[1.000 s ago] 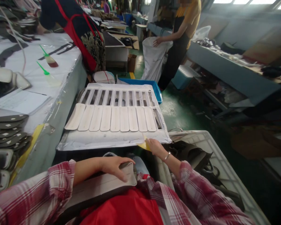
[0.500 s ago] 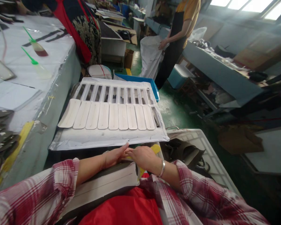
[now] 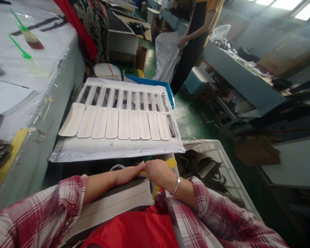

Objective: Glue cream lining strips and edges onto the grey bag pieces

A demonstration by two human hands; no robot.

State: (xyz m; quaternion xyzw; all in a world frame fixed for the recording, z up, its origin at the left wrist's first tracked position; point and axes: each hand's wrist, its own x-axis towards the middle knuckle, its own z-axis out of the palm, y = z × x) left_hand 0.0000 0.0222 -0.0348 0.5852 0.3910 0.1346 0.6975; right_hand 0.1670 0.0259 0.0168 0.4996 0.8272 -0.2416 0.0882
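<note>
My left hand (image 3: 129, 173) reaches in from the left, thumb on top, and its fingertips meet my right hand (image 3: 158, 173). The fingers of both hands are closed together, and whatever lies between them is too small or hidden to name. Under my left forearm a long curved piece with a pale face, a lengthwise line and dark edges (image 3: 119, 203) rests across my lap. Its right end lies just below my hands. Something flat and yellow (image 3: 172, 163) shows beyond and beneath my right hand; its kind is unclear.
Ahead is a white slotted rack (image 3: 113, 148) with a row of pale rounded pieces (image 3: 123, 124). Dark parts fill a white crate (image 3: 222, 151) at right. Two green-tipped bottles (image 3: 32, 38) stand on the left table (image 3: 59, 72). A co-worker (image 3: 193, 41) holds a white sack (image 3: 166, 51).
The view has shifted slightly, so the rack sits a little higher and further left. My hands stay together, with the left fingers now straighter against the right hand.
</note>
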